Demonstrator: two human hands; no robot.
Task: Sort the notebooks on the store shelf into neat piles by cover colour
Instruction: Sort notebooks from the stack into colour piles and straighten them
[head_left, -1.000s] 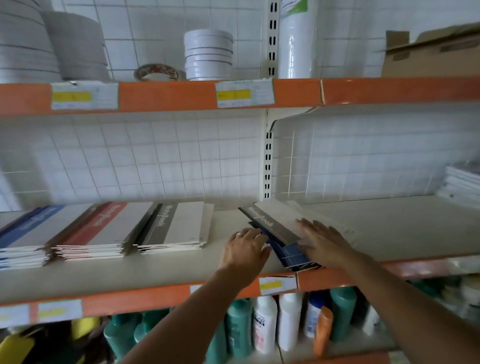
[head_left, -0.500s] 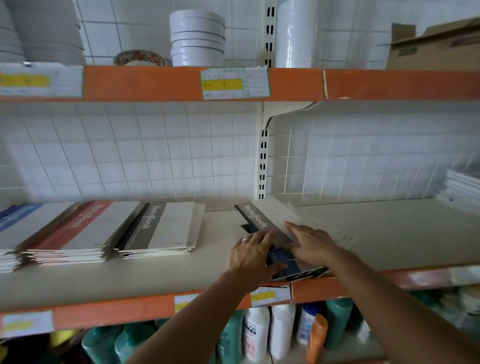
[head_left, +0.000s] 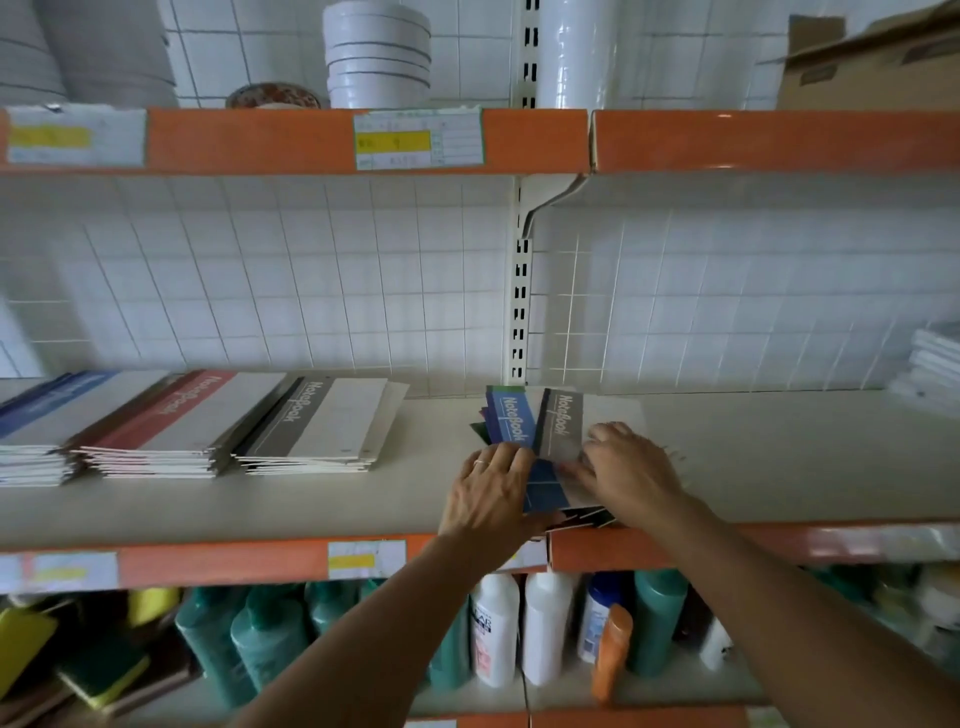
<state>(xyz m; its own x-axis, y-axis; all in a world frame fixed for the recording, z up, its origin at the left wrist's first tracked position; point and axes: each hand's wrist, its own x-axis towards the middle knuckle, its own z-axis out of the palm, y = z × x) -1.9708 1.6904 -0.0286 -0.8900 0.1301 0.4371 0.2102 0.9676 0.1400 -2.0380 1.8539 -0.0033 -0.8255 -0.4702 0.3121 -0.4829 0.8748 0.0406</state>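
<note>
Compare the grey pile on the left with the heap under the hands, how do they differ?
The grey pile is squared up, while the heap is fanned out and skewed. The grey pile shows one cover colour; the heap mixes blue, grey and dark green covers. Nothing touches the grey pile; the left hand and right hand rest on the heap. Both lie flat on the same shelf.

White tape rolls and a cardboard box sit above orange price-labelled shelf edges; teal and white bottles crowd the rack below.
</note>
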